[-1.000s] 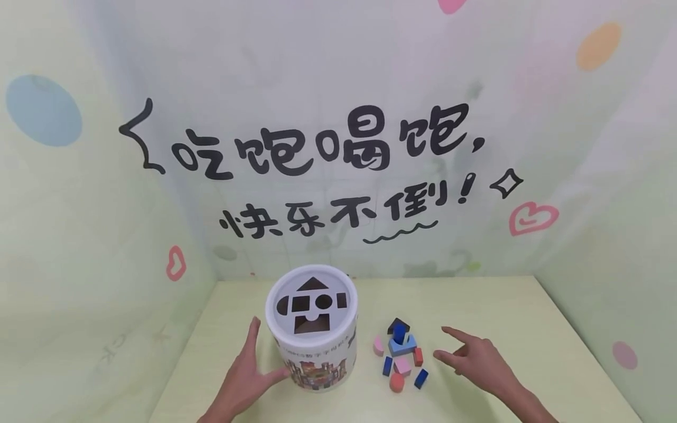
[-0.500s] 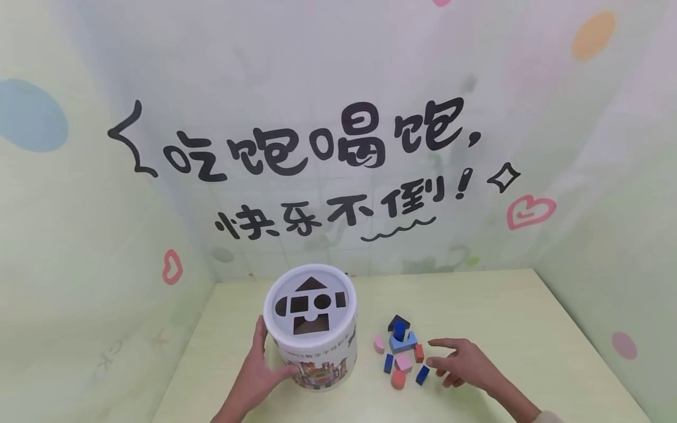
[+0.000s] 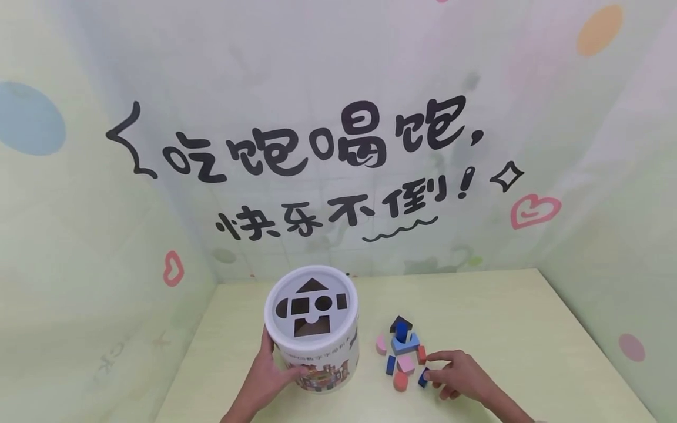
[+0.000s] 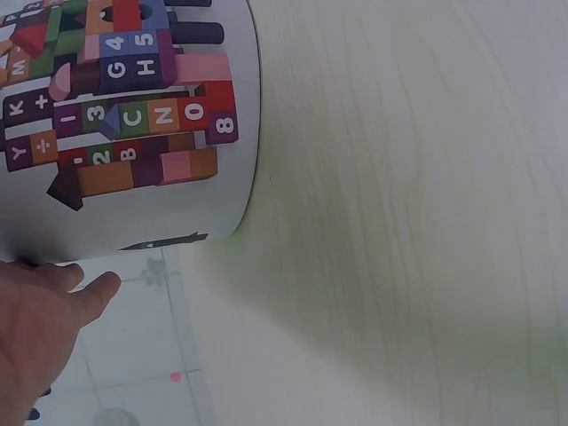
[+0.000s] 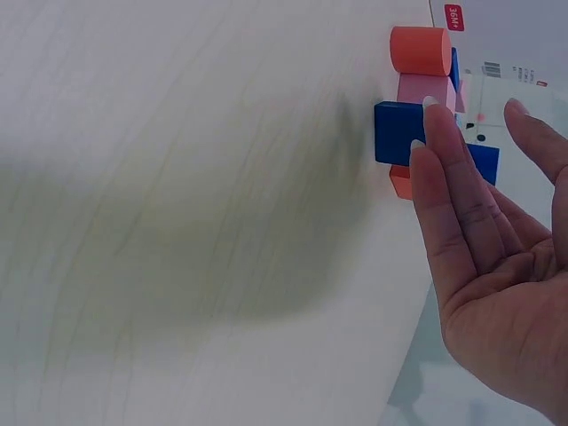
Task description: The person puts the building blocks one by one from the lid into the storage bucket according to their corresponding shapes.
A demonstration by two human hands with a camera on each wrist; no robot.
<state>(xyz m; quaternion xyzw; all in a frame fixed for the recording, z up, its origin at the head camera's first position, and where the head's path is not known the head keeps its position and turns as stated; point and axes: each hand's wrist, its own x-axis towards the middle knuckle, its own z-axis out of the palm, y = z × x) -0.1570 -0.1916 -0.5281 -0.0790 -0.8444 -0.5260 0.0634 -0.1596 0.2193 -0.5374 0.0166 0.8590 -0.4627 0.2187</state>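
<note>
My left hand [image 3: 264, 376] holds the left side of a white shape-sorter bucket [image 3: 341, 361], thumb across the printed front and fingers round behind. The bucket stands upright; its lid has several shaped holes. In the left wrist view, printed letter blocks cover the bucket wall [image 4: 133, 213]. My right hand [image 3: 462, 376] reaches in from the right of a small pile of blocks. Its index fingertip is right at a red block [image 3: 421, 355], its thumb beside a dark blue block [image 3: 423, 378]. In the right wrist view, straight fingers overlap the dark blue block [image 5: 398, 133], with the thumb spread apart.
In the pile lie an orange-red cylinder [image 3: 400, 382], a pink block [image 3: 405, 364], a pink half-round [image 3: 381, 344], another dark blue block [image 3: 390, 365] and a light blue bridge block [image 3: 407, 344]. A printed backdrop [image 3: 338, 247] borders the pale wooden table [image 3: 492, 305].
My right hand has moved left and slightly down to the red and dark blue blocks. My left hand has closed in on the bucket, its thumb sliding further across the front.
</note>
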